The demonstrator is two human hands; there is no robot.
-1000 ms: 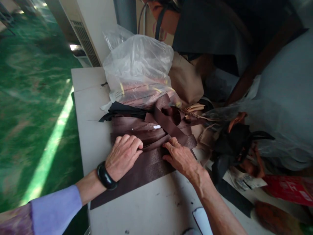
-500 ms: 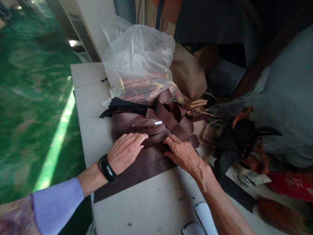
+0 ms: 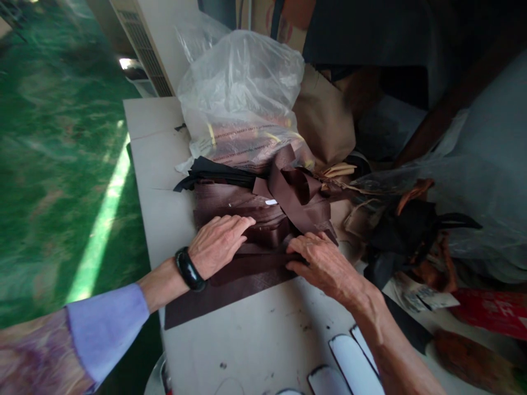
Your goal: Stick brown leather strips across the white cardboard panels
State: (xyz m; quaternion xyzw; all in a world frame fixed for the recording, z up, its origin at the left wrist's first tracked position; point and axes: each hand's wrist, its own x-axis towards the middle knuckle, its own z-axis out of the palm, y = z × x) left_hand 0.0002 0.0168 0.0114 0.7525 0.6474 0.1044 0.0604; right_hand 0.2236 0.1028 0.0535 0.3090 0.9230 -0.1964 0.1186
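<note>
A pile of dark brown leather-like sheets and strips (image 3: 230, 197) lies on the white table, with a small white mark on top. My left hand (image 3: 220, 241), a black bangle at its wrist, rests on the pile's left part, fingers stretched to the right; the undersides of its fingers are hidden. At the front right of the pile, my right hand (image 3: 321, 258) pinches the edge of a brown strip (image 3: 251, 266) between thumb and fingers. That strip lies across the flat brown sheet nearest me. A looped brown band (image 3: 294, 203) sits just beyond my right hand.
Behind the pile stands a clear plastic bag (image 3: 242, 99) with reddish-brown contents. Black strips (image 3: 222, 173) lie at the pile's back left. Dark scraps (image 3: 403, 230) crowd the right side. White black-edged pieces (image 3: 349, 356) lie at the table's front (image 3: 247, 345). Green floor (image 3: 49, 192) shows left.
My right hand has moved slightly right and towards me, and a brown strip now lies folded forward over the front sheet. More of the pile's middle layers show. The camera view has shifted slightly.
</note>
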